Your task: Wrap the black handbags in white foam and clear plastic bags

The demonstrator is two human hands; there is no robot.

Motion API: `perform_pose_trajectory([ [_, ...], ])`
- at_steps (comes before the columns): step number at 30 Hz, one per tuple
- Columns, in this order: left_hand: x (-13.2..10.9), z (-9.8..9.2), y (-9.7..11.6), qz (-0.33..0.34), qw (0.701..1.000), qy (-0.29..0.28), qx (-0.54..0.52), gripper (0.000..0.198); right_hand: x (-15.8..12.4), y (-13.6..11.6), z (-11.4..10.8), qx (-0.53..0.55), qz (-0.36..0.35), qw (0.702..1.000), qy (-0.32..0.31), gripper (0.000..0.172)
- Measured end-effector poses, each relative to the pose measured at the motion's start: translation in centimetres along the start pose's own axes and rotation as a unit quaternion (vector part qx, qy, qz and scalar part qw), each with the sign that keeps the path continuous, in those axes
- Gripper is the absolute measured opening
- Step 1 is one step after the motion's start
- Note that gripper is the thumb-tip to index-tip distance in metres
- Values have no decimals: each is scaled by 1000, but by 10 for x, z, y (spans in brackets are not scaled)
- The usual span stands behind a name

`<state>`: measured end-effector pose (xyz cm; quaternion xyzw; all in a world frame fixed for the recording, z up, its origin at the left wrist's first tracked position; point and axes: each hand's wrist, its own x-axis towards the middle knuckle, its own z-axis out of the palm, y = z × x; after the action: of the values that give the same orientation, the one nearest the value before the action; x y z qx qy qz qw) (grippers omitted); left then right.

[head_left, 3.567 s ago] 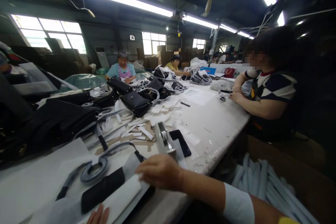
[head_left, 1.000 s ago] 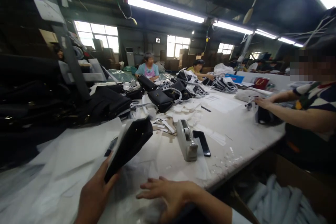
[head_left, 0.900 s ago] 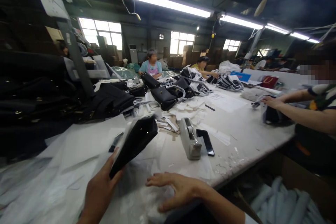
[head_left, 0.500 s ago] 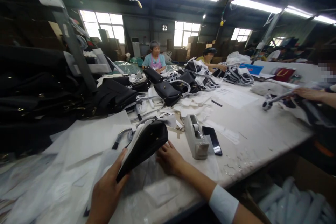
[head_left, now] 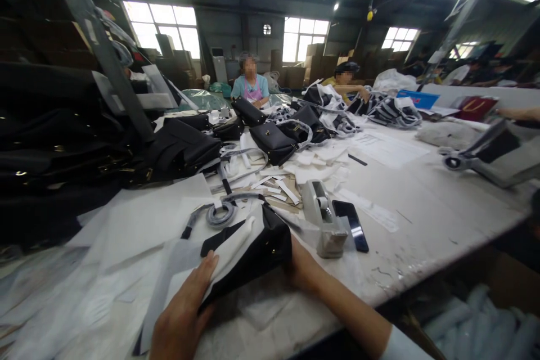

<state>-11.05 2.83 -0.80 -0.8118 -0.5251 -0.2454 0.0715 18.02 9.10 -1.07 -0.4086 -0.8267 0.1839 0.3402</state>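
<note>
A black handbag with small gold studs lies tilted over the near part of the table, white paper along its upper side. My left hand grips the bag's near left end, fingers over the paper side and thumb at the lower edge. At the bag's right end is my right hand, touching it; its fingers are hidden behind the bag. A wrapped, coiled strap rests just beyond the bag. To the right of my right hand stand a tape dispenser and a phone.
Black bags and wrapped straps heap up mid-table. More black bags are stacked left beside a metal post. Loose white sheets cover the left side. Two people sit across; another person's arm reaches in at right, by a wrapped bag.
The handbag has tipped open and lowered, showing more white paper and the coiled strap. My right hand has moved right and forward to its end. The view has shifted slightly.
</note>
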Motion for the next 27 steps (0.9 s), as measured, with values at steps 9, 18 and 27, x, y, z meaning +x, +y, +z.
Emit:
perform_pose_trajectory([
  [9, -3, 7, 5, 98, 992, 26, 75, 56, -83, -28, 4, -131, -55, 989, -52, 22],
  [18, -10, 15, 16, 163, 980, 23, 108, 54, -90, -43, -32, -143, -118, 979, -90, 27],
  [27, -16, 23, 22, 177, 977, 27, 114, 48, 65, -33, -58, -126, 173, 970, -116, 38],
])
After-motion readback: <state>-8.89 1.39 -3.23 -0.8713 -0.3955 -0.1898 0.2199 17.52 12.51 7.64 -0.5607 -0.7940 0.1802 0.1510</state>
